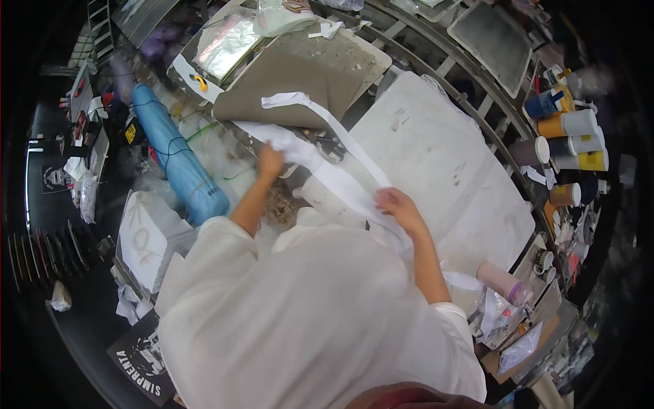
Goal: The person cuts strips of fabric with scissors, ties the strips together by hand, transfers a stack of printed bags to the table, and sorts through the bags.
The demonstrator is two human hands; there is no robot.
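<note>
Whether either grip is clamped I cannot tell: the left hand (271,163) curls at the wide white band (334,180), the right hand (403,210) bends its fingers beside the narrow white strip (345,139). Their spread probably serves to straighten the band, which slants between them.

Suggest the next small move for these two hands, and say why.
Perhaps the right hand should draw the narrow white flexible strip closer: it is at that strip's near part, while the far end appears unheld over the broad grey-brown sheet, and the left hand is at the wider white strip.
</note>
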